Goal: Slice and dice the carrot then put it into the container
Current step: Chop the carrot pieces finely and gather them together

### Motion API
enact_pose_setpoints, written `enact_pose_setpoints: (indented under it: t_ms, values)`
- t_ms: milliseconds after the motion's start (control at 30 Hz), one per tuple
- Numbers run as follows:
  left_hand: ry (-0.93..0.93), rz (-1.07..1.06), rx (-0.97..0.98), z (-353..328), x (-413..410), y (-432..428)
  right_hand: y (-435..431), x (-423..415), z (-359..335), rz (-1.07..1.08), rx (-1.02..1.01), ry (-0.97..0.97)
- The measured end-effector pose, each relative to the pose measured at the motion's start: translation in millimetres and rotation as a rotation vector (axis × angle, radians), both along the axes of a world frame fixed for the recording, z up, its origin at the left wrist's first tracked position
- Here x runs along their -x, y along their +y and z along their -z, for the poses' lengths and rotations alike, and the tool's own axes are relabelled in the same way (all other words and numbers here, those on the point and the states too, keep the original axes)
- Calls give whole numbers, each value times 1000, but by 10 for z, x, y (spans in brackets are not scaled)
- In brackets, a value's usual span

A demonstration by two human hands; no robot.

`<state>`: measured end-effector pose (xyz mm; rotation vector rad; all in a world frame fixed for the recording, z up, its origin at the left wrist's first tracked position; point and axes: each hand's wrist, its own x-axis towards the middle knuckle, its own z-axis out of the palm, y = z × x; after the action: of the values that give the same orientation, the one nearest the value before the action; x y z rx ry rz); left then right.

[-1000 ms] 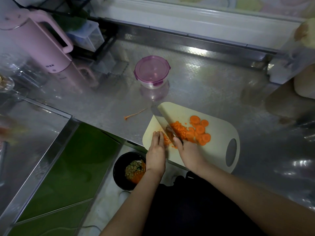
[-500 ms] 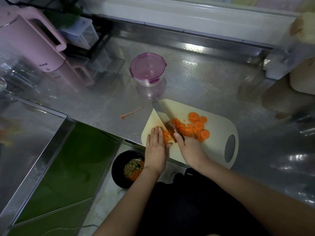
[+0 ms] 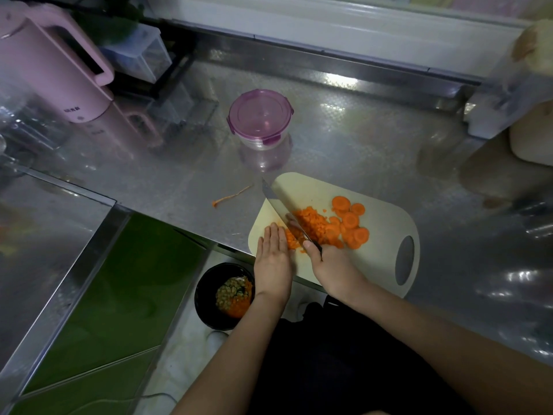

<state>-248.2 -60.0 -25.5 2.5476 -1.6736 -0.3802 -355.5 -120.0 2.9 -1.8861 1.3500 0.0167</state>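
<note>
Small shifts only. The knife [image 3: 281,209] blade showed a broad, pale face a second ago. Now it looks narrower and grey, apparently more upright, and its heel is down among the diced carrot [image 3: 309,224]. The left hand [image 3: 273,262] has crept slightly forward on the cutting board [image 3: 383,223]. Its thumb, splayed toward the blade half a second ago, is tucked back beside the fingers [image 3: 273,235]. The right hand [image 3: 333,265] has barely shifted back. The view has drifted too, so things sit a bit higher and further left in frame.
</note>
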Motion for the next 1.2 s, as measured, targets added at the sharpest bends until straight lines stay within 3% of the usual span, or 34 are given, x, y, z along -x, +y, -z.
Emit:
enact_pose_setpoints:
  t_ms: [167,400,767,867,1200]
  values:
    - [18,-7,-70,2,-2,5,-23,-59,-1,-5,19,29]
    - [-7,-66,-10,-39,2,5,-5,-111,13,-43,75,42]
    - [21,-21,-102,13,-39,24,-62,-48,45,41,41,-106]
    - [-33,-26,-42,29,-32,18,-77,-29,4,52,40,-108]
    - [120,-116,15,-28,10,-6,-72,-9,-142,28,56,-190]
